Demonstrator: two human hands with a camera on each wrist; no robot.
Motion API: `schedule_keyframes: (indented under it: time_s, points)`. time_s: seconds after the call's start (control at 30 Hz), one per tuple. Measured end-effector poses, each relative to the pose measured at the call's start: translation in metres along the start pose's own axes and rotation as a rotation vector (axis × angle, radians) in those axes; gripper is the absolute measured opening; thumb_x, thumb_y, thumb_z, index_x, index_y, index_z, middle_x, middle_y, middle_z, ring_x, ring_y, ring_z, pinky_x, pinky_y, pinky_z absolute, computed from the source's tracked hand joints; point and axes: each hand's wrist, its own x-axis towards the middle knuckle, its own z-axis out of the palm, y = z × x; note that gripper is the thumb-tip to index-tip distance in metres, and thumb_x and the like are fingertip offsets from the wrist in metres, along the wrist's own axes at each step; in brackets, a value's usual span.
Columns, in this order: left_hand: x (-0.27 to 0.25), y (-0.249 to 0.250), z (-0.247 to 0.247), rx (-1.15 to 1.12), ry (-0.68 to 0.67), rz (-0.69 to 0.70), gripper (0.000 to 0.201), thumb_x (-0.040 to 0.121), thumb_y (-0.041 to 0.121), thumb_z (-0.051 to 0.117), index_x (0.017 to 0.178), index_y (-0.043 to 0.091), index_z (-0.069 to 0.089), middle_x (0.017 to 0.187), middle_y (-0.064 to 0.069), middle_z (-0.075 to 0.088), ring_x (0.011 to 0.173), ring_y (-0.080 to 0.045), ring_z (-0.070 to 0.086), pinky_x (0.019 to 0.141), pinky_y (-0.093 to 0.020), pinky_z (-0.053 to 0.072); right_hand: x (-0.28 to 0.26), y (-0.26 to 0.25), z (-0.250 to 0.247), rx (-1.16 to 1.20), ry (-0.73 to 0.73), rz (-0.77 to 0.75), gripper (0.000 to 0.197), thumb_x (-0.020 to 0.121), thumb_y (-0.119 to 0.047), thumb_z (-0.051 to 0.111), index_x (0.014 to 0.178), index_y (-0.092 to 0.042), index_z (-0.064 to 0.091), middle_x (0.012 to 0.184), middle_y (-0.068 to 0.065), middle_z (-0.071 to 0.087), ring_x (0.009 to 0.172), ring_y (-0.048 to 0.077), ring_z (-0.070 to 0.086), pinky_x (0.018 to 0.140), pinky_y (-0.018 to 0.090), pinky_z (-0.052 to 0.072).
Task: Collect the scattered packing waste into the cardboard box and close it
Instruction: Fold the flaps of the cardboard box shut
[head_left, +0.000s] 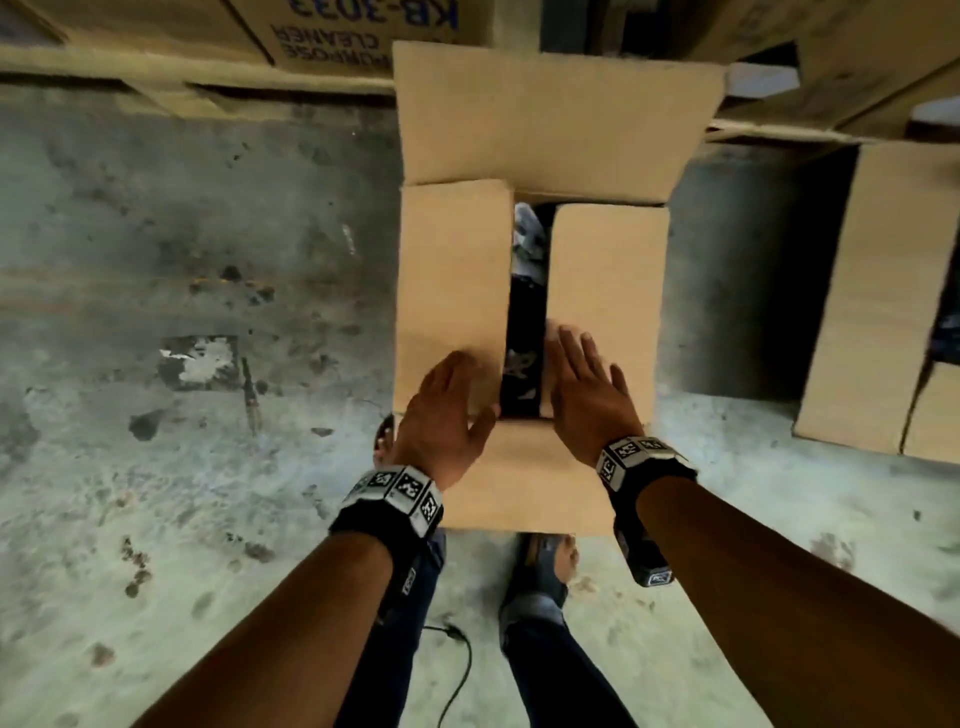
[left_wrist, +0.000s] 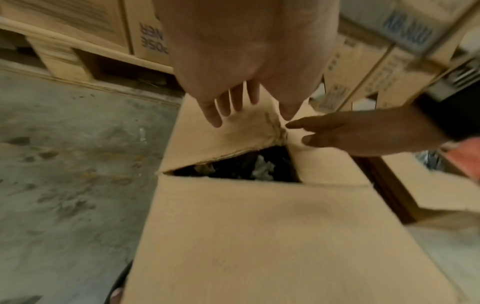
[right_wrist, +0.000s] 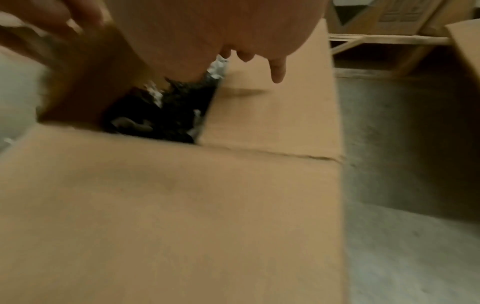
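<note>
Two bare hands lie flat on the side flaps of a cardboard box (head_left: 530, 312) that stands on a concrete floor (head_left: 208, 260) at the person's feet. The left hand (head_left: 447, 415) presses its spread, straight fingers on the left flap (head_left: 452, 291); the right hand (head_left: 587, 395) does the same on the right flap (head_left: 608, 291). Neither hand curls around anything.

Both side flaps are folded down and nearly level, with a narrow dark gap between them. Through that gap shows the packing waste (head_left: 527, 234): pale crumpled pieces and dark material, already inside the box. The wrist views show the same pale scraps under the flap edges, though blurred.

The far flap (head_left: 556, 124) stands open, tilted away from the person. The near flap (head_left: 524, 478) also hangs outward towards the person's legs, below the wrists.

No loose waste is plainly visible on the floor around the box, so collecting looks finished, as far as can be seen. Closing seems roughly half done: the two side flaps are down, and the near and far flaps are yet to be folded over them.

Other cardboard cartons (head_left: 363, 31) sit on wooden pallets beyond, and another plain box (head_left: 883, 291) stands to the right.
</note>
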Motion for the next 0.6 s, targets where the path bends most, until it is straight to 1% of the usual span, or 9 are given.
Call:
schedule_keyframes:
  time_s: [0.03,0.1,0.17,0.23,0.33,0.4,0.43,0.5,0.6]
  points:
    - [0.003,-0.004,0.013,0.095,-0.084,-0.05,0.074,0.089,0.048,0.047,0.15,0.013,0.026,0.158,-0.009,0.027,0.146,-0.027,0.026,0.116,-0.043,0.033,-0.006,0.013,0.004,-0.016,-0.017,0.015,0.071,0.099,-0.018,0.037,0.158,-0.022,-0.002,0.165,-0.004,-0.011,0.152,0.021,-0.007,0.119,0.056,0.016]
    - [0.007,-0.014,0.032,0.264,-0.227,-0.153,0.08,0.09,0.051,0.045,0.154,0.014,0.014,0.164,-0.004,0.01,0.151,-0.025,0.01,0.119,-0.045,0.026,-0.015,0.036,0.014,-0.036,-0.068,0.041,0.068,0.1,-0.021,0.036,0.158,-0.022,0.0,0.165,-0.006,-0.012,0.152,0.021,-0.007,0.117,0.059,0.018]
    - [0.009,-0.021,0.038,0.349,-0.312,-0.186,0.076,0.092,0.048,0.045,0.154,0.016,0.012,0.165,0.0,0.001,0.152,-0.023,0.001,0.12,-0.046,0.022,-0.016,0.051,0.023,-0.038,-0.109,0.053,0.067,0.101,-0.025,0.035,0.158,-0.023,0.0,0.165,-0.009,-0.013,0.152,0.021,-0.006,0.115,0.062,0.019]
    - [0.01,-0.024,0.034,0.341,-0.34,-0.164,0.074,0.094,0.043,0.046,0.154,0.015,0.013,0.165,0.0,-0.001,0.153,-0.022,-0.001,0.12,-0.047,0.022,-0.015,0.057,0.027,-0.035,-0.107,0.039,0.067,0.101,-0.027,0.036,0.158,-0.022,0.002,0.165,-0.008,-0.011,0.153,0.02,-0.005,0.114,0.061,0.02]
    - [-0.002,-0.026,0.027,0.217,-0.231,-0.114,0.073,0.094,0.038,0.05,0.153,0.012,0.016,0.164,-0.004,0.006,0.152,-0.024,0.006,0.121,-0.044,0.022,-0.025,0.06,0.028,0.03,-0.036,0.004,0.066,0.101,-0.026,0.039,0.158,-0.019,0.007,0.166,-0.003,-0.004,0.153,0.023,0.001,0.116,0.056,0.022]
    - [-0.017,-0.03,0.023,0.14,-0.107,-0.171,0.075,0.093,0.04,0.052,0.153,0.012,0.016,0.164,-0.006,0.01,0.152,-0.025,0.01,0.122,-0.041,0.021,-0.036,0.064,0.03,0.141,0.001,0.041,0.066,0.101,-0.026,0.039,0.158,-0.02,0.006,0.166,-0.004,-0.003,0.153,0.022,0.002,0.118,0.052,0.021]
    - [-0.029,-0.032,0.022,0.111,-0.054,-0.226,0.076,0.093,0.042,0.052,0.153,0.013,0.016,0.163,-0.007,0.012,0.151,-0.025,0.012,0.122,-0.04,0.021,-0.045,0.066,0.032,0.19,0.014,0.075,0.066,0.101,-0.026,0.039,0.158,-0.021,0.006,0.166,-0.005,-0.003,0.153,0.02,0.003,0.118,0.052,0.021]
    - [-0.051,-0.038,0.022,0.019,0.012,-0.377,0.079,0.092,0.046,0.052,0.153,0.011,0.016,0.162,-0.009,0.015,0.15,-0.027,0.016,0.122,-0.04,0.021,-0.064,0.071,0.038,0.262,0.05,0.148,0.066,0.1,-0.026,0.042,0.158,-0.023,0.01,0.166,-0.005,0.001,0.152,0.022,0.009,0.117,0.051,0.027]
    - [-0.082,-0.047,0.03,-0.122,0.005,-0.61,0.083,0.091,0.052,0.05,0.153,0.01,0.014,0.161,-0.012,0.018,0.149,-0.029,0.019,0.122,-0.04,0.021,-0.091,0.076,0.056,0.379,0.104,0.268,0.064,0.098,-0.023,0.048,0.155,-0.02,0.019,0.164,0.003,0.014,0.145,0.032,0.027,0.11,0.048,0.038]
